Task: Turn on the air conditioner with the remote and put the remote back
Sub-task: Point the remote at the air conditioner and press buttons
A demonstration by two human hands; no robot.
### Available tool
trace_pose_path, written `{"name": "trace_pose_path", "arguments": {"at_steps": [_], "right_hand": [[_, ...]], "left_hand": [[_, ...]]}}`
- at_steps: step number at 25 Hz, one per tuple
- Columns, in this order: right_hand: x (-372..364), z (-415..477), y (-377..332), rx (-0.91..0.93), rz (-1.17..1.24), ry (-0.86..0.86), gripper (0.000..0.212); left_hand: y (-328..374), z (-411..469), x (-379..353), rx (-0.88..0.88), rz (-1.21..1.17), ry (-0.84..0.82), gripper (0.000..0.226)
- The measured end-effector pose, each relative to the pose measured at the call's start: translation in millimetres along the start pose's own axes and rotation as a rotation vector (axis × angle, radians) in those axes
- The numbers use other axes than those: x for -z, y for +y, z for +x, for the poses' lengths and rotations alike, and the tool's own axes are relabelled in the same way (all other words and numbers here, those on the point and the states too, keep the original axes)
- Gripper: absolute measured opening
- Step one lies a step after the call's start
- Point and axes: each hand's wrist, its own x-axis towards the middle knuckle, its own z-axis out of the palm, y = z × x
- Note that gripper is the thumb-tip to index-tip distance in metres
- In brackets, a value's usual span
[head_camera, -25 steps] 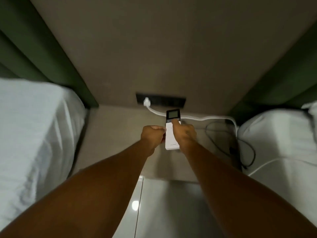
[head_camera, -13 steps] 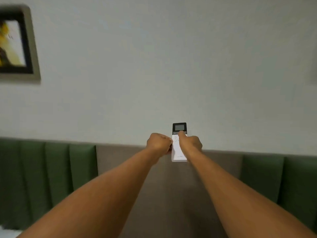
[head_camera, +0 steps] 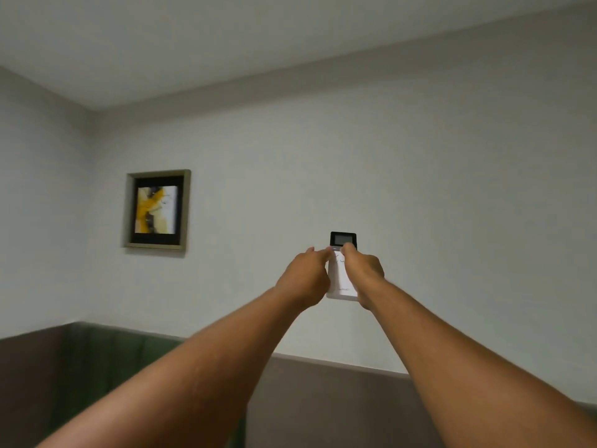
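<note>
The white remote (head_camera: 340, 279) with a dark display at its top is held up at arm's length, upright, in front of the pale wall. My right hand (head_camera: 363, 270) grips it from the right, thumb on the buttons just under the display. My left hand (head_camera: 305, 274) is against its left edge, a finger stretched onto the upper buttons. No air conditioner is in view.
A framed yellow and black picture (head_camera: 156, 210) hangs on the wall to the left. A padded green and brown headboard (head_camera: 97, 360) runs along the bottom. The ceiling (head_camera: 226, 43) fills the top of the view.
The view has swung up from the bedside table to the wall and ceiling. Both hands rose with the remote, and the left hand's finger now reaches onto the buttons.
</note>
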Motion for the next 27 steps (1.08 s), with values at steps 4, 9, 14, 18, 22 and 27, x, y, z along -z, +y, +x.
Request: {"name": "trace_pose_path", "arguments": {"at_steps": [4,9,14,18,22,27], "right_hand": [[-119,-59,-22,-0.014,0.067,-0.290,0.035],[-268,-201,-68,0.005,0.178,-0.651,0.036],[-361,-398,-139,0.004,0.320,-1.011,0.030],[-384,-516,-179,0.025,0.379,-1.205,0.029],[-390,-585,-199,0.038,0.388,-1.332,0.028],[-403,-603,-213,0.055,0.381,-1.347,0.030]], "left_hand": [[-88,-60,103,0.149,0.307,0.030,0.067],[-169,-181,289,0.451,0.661,0.100,0.057],[-166,-339,483,0.767,0.997,0.154,0.055],[-137,-428,561,0.933,1.137,0.162,0.054],[-119,-480,597,1.057,1.173,0.132,0.053],[-116,-493,611,1.079,1.227,0.125,0.053]]}}
